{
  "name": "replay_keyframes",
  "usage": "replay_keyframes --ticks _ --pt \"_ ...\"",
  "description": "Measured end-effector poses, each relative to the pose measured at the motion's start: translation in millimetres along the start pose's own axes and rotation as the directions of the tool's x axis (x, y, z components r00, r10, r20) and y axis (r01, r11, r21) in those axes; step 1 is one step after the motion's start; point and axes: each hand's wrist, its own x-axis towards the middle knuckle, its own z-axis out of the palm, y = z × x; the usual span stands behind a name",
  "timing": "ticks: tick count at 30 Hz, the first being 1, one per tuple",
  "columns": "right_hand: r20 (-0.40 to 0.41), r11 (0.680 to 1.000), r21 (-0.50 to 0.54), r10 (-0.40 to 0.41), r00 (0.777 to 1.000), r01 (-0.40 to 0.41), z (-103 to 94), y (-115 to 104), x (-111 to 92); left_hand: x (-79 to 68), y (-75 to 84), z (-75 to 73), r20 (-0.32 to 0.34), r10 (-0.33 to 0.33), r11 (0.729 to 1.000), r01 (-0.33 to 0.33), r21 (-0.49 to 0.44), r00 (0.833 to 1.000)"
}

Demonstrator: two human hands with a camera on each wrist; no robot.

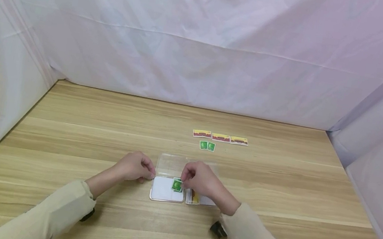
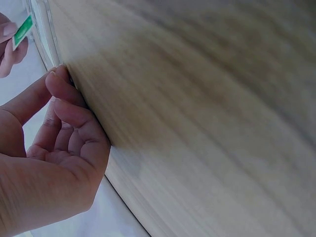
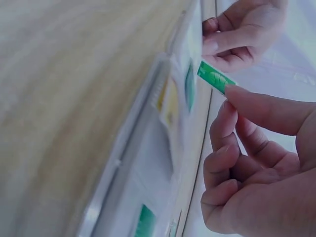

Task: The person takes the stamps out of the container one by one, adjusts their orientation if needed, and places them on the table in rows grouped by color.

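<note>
Between thumb and index finger my right hand [image 1: 201, 177] pinches a small green stamp [image 3: 215, 77], held above the left clear plastic case [image 1: 162, 190] with its white insert. Another green stamp [image 3: 190, 86] lies in that case, partly covered in the head view. At the case's upper left corner, my left hand [image 1: 137, 166] grips the edge with thumb and index fingertips; its other fingers are curled in the left wrist view. Beneath my right hand, the right case [image 1: 207, 201] contains a yellow stamp [image 1: 195, 197] and a green stamp [image 3: 145, 222].
Beyond the cases, three yellow-and-red stamps [image 1: 221, 138] lie in a row on the wooden table [image 1: 100, 130]. Two green stamps [image 1: 207, 146] lie side by side just nearer. The clear lid [image 1: 171, 165] lies folded back behind the left case. White cloth [image 1: 191, 70] surrounds the table.
</note>
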Motion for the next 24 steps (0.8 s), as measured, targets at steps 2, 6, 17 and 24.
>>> replay_keyframes --ticks 2,6,17,24 --pt "0.017 1.000 0.029 -0.009 1.000 0.008 -2.9 -0.8 -0.5 0.0 0.0 0.0 0.000 0.001 1.000 -0.001 0.001 1.000" --pt "0.036 0.998 0.063 -0.019 0.999 0.017 -7.4 -1.0 -0.3 0.1 0.2 0.0 -0.001 0.003 1.000 -0.003 0.006 1.000" --pt "0.066 0.990 0.123 -0.077 0.995 0.069 -21.1 -1.8 1.2 -0.9 2.1 -1.9 0.003 0.011 1.000 -0.011 0.014 1.000" --pt "0.030 0.985 0.142 -0.107 0.994 0.102 -36.8 -2.7 0.7 -2.2 3.1 -2.4 0.006 -0.005 1.000 0.005 -0.008 1.000"
